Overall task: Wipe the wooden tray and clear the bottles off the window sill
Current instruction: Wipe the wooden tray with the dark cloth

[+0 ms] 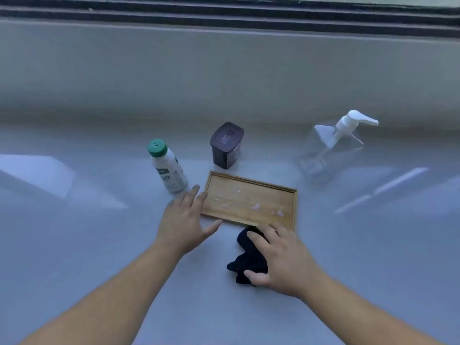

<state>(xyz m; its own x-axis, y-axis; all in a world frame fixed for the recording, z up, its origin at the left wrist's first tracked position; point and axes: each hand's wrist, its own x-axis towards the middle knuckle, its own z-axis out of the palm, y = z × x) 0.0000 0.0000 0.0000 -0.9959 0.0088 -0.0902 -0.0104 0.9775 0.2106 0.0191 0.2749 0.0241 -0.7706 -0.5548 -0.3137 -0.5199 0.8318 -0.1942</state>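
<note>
Left hand (183, 224) fingers touch wooden tray (250, 200); right hand (281, 261) covers dark cloth (246, 263)

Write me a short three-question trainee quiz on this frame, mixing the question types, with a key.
1. True or false: the wooden tray has already been wiped clean.
2. Multiple choice: what lies under the right hand? A) a sponge B) a dark cloth C) a paper towel
3. Short answer: which container stands closest to the left hand?

Key
1. False: pale specks and smears still show on the tray's surface.
2. B: the hand rests on the crumpled cloth, just in front of the tray's near edge.
3. The white bottle with the green cap; the dark lidded container and the clear pump bottle stand farther away.
</note>
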